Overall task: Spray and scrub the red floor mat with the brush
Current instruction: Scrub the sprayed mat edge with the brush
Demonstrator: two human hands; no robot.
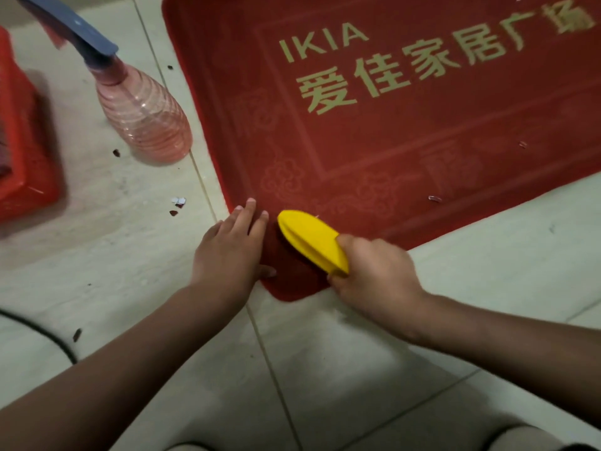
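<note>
The red floor mat (406, 131) with gold lettering lies on the tiled floor, its near corner pointing toward me. My left hand (227, 249) rests flat, fingers spread, on the mat's left edge near that corner. My right hand (377, 278) grips the back end of a yellow scrub brush (309, 239), which lies bristles-down on the mat's corner just right of my left hand. A pink clear spray bottle (143, 115) with a dark blue trigger head stands on the floor left of the mat, apart from both hands.
A red plastic crate (22, 148) sits at the far left edge. Small scraps of debris (177, 203) lie on the pale tiles and on the mat. A dark cable (42, 330) curves across the floor at lower left.
</note>
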